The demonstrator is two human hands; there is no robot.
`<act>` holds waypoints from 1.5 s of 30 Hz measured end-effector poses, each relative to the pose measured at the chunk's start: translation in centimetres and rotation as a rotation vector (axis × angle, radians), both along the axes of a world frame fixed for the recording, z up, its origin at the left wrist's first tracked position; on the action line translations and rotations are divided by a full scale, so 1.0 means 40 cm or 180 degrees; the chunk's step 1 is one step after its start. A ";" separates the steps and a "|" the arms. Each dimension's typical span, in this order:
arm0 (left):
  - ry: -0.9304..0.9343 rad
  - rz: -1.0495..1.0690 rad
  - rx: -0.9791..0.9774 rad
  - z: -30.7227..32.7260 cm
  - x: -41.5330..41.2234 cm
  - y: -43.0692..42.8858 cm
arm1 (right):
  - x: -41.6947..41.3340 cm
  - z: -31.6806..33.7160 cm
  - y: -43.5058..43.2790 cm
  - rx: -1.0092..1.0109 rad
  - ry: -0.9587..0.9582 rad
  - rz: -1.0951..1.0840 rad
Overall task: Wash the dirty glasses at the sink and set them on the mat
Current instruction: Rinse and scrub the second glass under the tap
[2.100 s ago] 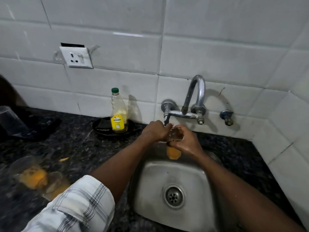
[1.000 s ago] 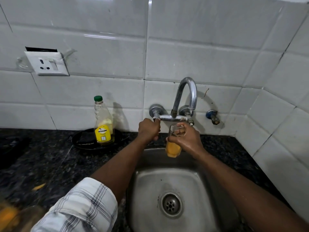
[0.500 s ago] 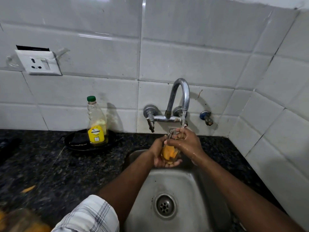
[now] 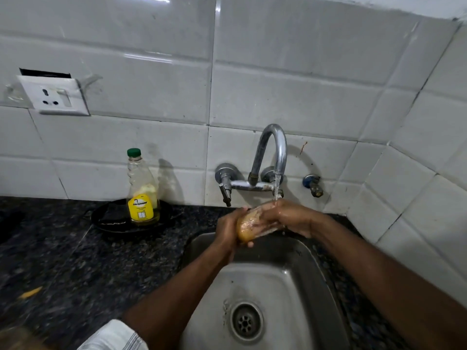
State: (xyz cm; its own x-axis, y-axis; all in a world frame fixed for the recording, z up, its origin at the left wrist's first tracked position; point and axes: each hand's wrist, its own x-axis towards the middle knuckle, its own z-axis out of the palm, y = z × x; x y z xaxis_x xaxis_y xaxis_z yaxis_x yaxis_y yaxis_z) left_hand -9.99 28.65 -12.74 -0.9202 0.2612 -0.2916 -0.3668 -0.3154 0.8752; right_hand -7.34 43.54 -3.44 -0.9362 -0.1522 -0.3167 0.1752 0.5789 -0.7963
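A clear glass [image 4: 249,227] with orange residue lies tilted on its side over the steel sink [image 4: 293,281], under a thin stream of water from the chrome tap [image 4: 274,150]. My left hand [image 4: 227,232] cups its orange bottom end from the left. My right hand [image 4: 290,218] grips the glass from the right, and its fingers hide the rim. Water runs onto my right hand's knuckles. The mat is out of view.
A detergent bottle [image 4: 142,193] with a green cap stands on a black tray [image 4: 113,222] left of the tap. Dark granite counter [image 4: 63,261] surrounds the sink. A blurred glass [image 4: 15,339] shows at the bottom left corner. A wall socket [image 4: 54,96] sits on the tiles.
My left hand left the tap handle and came to the glass. Water now runs. The glass went from upright to tilted on its side between both hands.
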 end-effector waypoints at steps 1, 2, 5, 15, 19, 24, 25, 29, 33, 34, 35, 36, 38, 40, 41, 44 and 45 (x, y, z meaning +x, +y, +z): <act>0.0061 0.0100 0.0117 0.003 -0.002 -0.004 | -0.014 0.008 0.006 -0.0114 -0.0165 0.0058; 0.0074 0.0167 0.0061 0.002 -0.009 -0.007 | -0.022 0.011 0.006 -0.0182 -0.0278 0.0173; -0.0337 -0.0277 -0.0197 0.013 -0.029 -0.023 | -0.017 0.012 -0.019 0.0235 -0.0248 0.0927; 0.0371 0.0139 -0.0347 0.024 -0.023 -0.032 | -0.006 -0.046 0.002 0.0202 0.0023 0.1097; -0.0751 -0.1067 -0.0515 0.059 -0.023 -0.048 | -0.007 -0.016 0.005 0.1770 0.1314 0.2160; 0.0923 0.0502 -0.0578 0.068 -0.007 -0.030 | -0.005 -0.007 -0.001 0.0799 0.1024 0.1429; 0.1170 0.0650 -0.0763 0.059 -0.008 -0.025 | -0.008 -0.017 0.004 0.0729 0.0990 0.1436; -0.0334 -0.0820 -0.1002 0.079 -0.011 -0.046 | 0.000 -0.029 0.009 0.1591 0.1322 0.2015; 0.0271 -0.0045 -0.0601 0.087 -0.001 -0.032 | -0.012 -0.003 0.002 0.1199 0.1179 0.1628; 0.0764 0.0473 -0.0725 0.082 0.003 -0.021 | -0.018 0.005 0.007 0.0910 0.1061 0.1409; 0.1089 0.0757 -0.0878 0.075 0.001 -0.012 | -0.020 0.005 0.015 0.0884 0.1032 0.1366; 0.1065 0.0767 -0.1037 0.079 -0.002 -0.008 | -0.019 0.006 0.021 0.0793 0.1037 0.1406; 0.0256 -0.0117 -0.1191 0.094 -0.010 -0.026 | -0.010 -0.006 0.019 0.1166 0.0952 0.1649; -0.0306 -0.0954 -0.1112 0.108 -0.017 -0.051 | -0.005 -0.020 0.014 0.1515 0.1241 0.1767; -0.0251 -0.0869 -0.1027 0.116 -0.014 -0.051 | -0.009 -0.027 0.016 0.1506 0.1325 0.1743; 0.1053 0.0643 -0.0989 0.101 -0.002 -0.015 | -0.019 -0.005 0.020 0.1255 0.1281 0.1392; 0.1422 0.1043 -0.1112 0.093 0.003 -0.003 | -0.022 -0.003 0.026 0.1231 0.1303 0.1403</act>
